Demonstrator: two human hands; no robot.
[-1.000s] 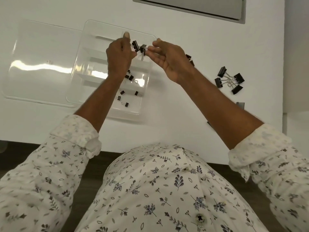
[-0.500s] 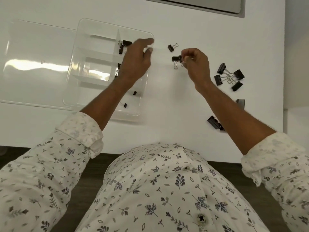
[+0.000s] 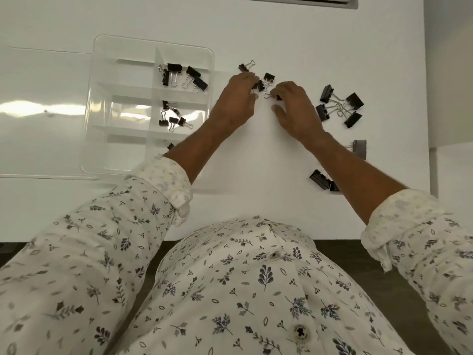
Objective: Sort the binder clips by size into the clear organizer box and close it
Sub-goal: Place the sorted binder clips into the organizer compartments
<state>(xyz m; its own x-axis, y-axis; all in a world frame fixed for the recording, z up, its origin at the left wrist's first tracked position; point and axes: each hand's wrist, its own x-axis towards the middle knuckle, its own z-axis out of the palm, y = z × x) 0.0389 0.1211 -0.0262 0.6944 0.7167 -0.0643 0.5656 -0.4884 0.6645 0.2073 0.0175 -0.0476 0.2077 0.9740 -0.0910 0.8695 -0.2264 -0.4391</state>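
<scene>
**A:** where's everything sitting?

**B:** organizer box [image 3: 151, 108] is on the table [image 3: 281, 34], left side, lid [image 3: 43, 111] lying open further left. Clips [image 3: 183, 75] in its far right compartment, more [image 3: 172, 117] in the one nearer me.

**A:** and the loose ones?

**B:** small bunch [image 3: 261, 82] right of the box, bigger cluster [image 3: 339, 106] further right.

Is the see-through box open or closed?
Open. The clear organizer box has no cover over its compartments; its lid lies flat on the table beside it.

White shirt [image 3: 256, 290] printed with small grey-blue leaf sprigs, buttoned, both cuffs rolled back.
</scene>
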